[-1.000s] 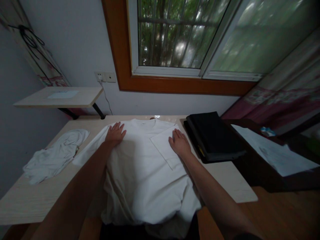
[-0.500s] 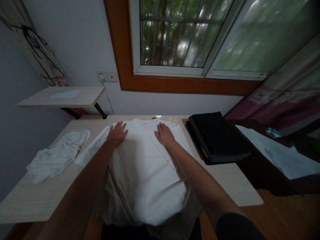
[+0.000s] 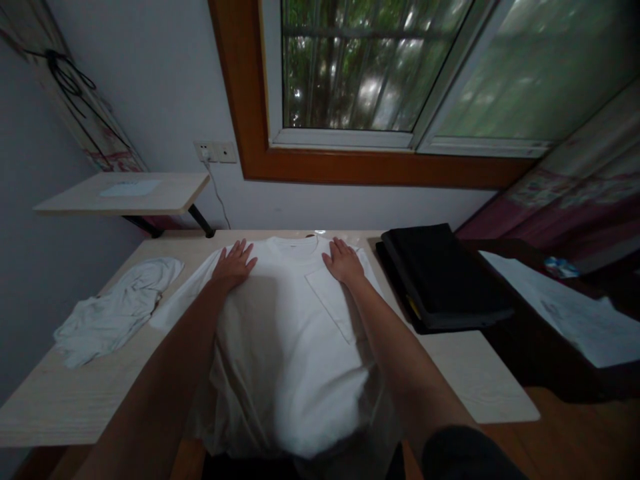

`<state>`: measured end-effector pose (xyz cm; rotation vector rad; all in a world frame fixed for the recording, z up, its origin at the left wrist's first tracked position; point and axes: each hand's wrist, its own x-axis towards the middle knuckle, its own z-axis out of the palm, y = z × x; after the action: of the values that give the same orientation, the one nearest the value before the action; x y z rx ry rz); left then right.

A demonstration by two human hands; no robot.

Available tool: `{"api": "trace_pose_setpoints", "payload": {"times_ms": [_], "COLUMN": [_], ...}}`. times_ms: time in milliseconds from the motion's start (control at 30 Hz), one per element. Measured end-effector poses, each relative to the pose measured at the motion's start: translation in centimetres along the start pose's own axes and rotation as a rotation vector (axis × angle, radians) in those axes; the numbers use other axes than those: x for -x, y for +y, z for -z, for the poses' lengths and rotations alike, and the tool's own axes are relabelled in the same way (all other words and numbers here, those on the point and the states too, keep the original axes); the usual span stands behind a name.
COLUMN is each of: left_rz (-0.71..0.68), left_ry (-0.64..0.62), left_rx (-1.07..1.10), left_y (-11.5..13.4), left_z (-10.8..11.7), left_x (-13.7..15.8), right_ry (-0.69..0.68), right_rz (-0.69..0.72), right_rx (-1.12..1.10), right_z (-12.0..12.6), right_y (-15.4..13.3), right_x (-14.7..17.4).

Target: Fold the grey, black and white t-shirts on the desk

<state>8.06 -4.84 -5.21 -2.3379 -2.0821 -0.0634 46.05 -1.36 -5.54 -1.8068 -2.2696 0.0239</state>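
A white T-shirt (image 3: 290, 307) lies spread on the table, its neckline toward the wall and its lower part hanging over the near edge. A chest pocket shows on its right half. My left hand (image 3: 234, 265) rests flat on the left shoulder of the shirt, fingers spread. On the opposite shoulder lies my right hand (image 3: 344, 262), palm down with the fingers stretched out. The left sleeve reaches out beneath my left forearm; my right arm partly hides the right sleeve.
A crumpled white garment (image 3: 120, 307) lies at the left of the pale wooden table (image 3: 65, 407). Behind it stands a small raised shelf (image 3: 170, 190) with a paper on it. Black folders (image 3: 445, 273) are stacked on the right, beside a dark surface holding a large paper sheet (image 3: 565, 307).
My right hand has slid outward to the right across the shirt's shoulder, baring more of the collar and pocket. My left hand stays nearly in place. The view has shifted slightly.
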Motion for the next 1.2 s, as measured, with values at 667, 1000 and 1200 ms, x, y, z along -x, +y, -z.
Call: {"api": "trace_pose_setpoints", "payload": {"times_ms": [667,1000,1200], "left_rz": [-0.004,-0.011,-0.007], "left_ry": [0.048,0.041,0.036], "left_rx": [0.001,0.012,0.01], "left_y": [0.0,0.1,0.2], "left_z": [-0.1,-0.1,0.0], "left_x": [0.2,0.2,0.3], "right_ry": [-0.005,0.08,0.127], "right_rz": [0.02,0.064,0.134], "right_rx": [0.001,-0.039,-0.046], "right_z": [0.1,0.3,0.9], "right_y": [0.2,0.5,2.2], "right_x": [-0.9,-0.3,1.1]}}
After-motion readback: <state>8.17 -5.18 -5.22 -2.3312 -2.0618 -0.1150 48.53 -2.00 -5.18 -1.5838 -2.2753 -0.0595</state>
